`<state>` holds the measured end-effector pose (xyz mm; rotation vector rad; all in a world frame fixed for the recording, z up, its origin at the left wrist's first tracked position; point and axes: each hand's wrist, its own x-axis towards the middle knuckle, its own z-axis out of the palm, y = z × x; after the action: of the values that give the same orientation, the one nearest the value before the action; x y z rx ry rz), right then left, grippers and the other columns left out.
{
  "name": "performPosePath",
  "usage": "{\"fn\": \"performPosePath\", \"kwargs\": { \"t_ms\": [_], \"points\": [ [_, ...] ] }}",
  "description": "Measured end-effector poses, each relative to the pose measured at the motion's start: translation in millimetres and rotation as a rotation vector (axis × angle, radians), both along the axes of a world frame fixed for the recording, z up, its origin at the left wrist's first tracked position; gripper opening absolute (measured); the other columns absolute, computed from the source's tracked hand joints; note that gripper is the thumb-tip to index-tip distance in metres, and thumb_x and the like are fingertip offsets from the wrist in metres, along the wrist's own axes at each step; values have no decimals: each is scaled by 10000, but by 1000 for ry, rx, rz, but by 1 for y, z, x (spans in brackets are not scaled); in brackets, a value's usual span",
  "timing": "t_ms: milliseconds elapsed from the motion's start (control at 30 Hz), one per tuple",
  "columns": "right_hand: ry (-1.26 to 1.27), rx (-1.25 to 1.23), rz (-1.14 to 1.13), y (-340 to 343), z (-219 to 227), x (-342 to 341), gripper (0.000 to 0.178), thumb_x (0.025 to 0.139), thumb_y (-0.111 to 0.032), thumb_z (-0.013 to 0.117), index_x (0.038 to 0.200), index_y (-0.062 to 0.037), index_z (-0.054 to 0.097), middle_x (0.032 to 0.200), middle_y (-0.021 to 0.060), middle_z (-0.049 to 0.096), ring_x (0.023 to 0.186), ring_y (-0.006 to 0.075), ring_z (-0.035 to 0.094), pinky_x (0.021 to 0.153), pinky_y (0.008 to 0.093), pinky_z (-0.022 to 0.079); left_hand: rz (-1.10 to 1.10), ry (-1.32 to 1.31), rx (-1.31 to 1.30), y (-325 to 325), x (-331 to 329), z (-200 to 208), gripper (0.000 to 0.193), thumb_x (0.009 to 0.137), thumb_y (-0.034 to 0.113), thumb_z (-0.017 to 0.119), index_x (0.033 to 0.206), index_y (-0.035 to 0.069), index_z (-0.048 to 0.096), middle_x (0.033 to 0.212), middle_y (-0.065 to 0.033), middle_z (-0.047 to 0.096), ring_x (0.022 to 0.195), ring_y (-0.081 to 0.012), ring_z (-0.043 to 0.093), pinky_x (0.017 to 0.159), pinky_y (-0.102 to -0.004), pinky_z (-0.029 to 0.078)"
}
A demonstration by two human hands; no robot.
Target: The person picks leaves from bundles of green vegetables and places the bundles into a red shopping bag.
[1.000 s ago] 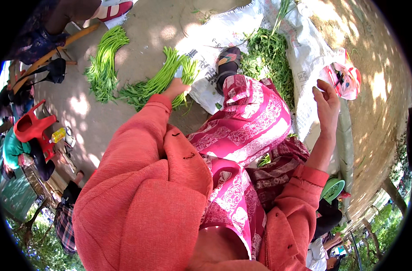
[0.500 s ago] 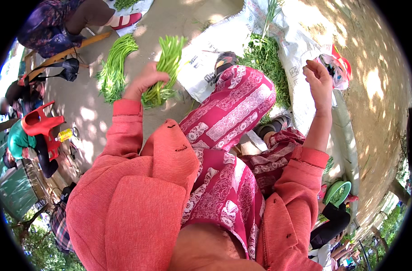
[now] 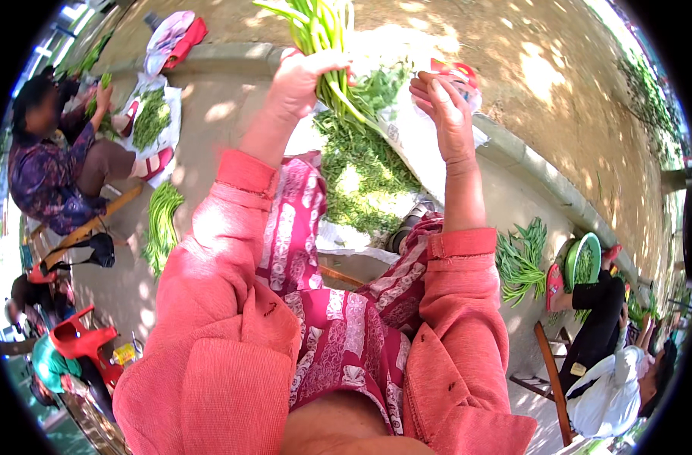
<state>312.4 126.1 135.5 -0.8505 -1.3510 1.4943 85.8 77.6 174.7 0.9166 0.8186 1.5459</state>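
Observation:
My left hand is closed around a bunch of long green stalks, held up over a pile of loose green leaves. One stalk hangs out of the bunch toward the lower right. To the right of it is my right hand, raised, fingers stretched up close together, with nothing visible in them. Beneath it spreads a white woven sheet, on which the leaf pile lies between my knees. A red and white bag shows just behind my right fingers.
A bundle of green stalks lies on the ground at left, a leafy bunch at right. Beyond that stands a green basin. Seated people are on both sides. A red stool is at lower left; a concrete curb crosses behind.
My view has turned rightward. My left hand has carried the stalks from the left side to above the leaf pile, and my two hands are closer together.

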Motion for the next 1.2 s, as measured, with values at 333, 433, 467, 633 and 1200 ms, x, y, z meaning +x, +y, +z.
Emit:
{"fn": "performPosePath", "kwargs": {
  "t_ms": [333, 433, 467, 633, 1200],
  "points": [
    [38, -25, 277, -30, 5, -25, 652, 628, -263, 781, 1161, -27, 490, 1035, 63, 561, 964, 149, 507, 859, 292, 414, 49, 488, 40, -8, 89, -74, 284, 786, 187, 611, 1031, 48, 576, 942, -56, 624, 876, -126, 556, 744, -281, 458],
    [5, -112, 341, -33, 5, -24, 577, 644, -223, 783, 1113, -8, 524, 971, 48, 585, 899, 144, 541, 840, 286, 426, 159, 762, -14, -11, 93, -80, 277, 790, 153, 610, 1037, 36, 567, 949, -67, 616, 858, -140, 557, 751, -291, 461],
    [-7, -95, 288, -32, -2, -28, 514, 660, -225, 780, 1068, -1, 562, 937, 46, 604, 863, 139, 557, 816, 283, 439, 197, 746, 70, -12, 91, -83, 268, 784, 154, 603, 1023, 36, 574, 949, -103, 622, 857, -169, 574, 752, -308, 463],
    [-21, -205, 213, -28, -18, -37, 459, 699, -213, 752, 1072, -25, 563, 980, 43, 596, 883, 135, 554, 818, 279, 443, 66, 577, 88, -10, 84, -76, 301, 740, 67, 642, 1030, 30, 571, 949, -47, 618, 855, -131, 559, 747, -279, 467],
    [463, -461, 224, 16, -16, -7, 237, 796, -169, 551, 815, 56, 623, 808, 179, 651, 754, 277, 649, 723, 420, 533, -197, -181, -390, 5, 35, -95, 243, 869, 166, 524, 1031, -12, 553, 993, -117, 601, 918, -227, 587, 823, -361, 464]
  ]
}}
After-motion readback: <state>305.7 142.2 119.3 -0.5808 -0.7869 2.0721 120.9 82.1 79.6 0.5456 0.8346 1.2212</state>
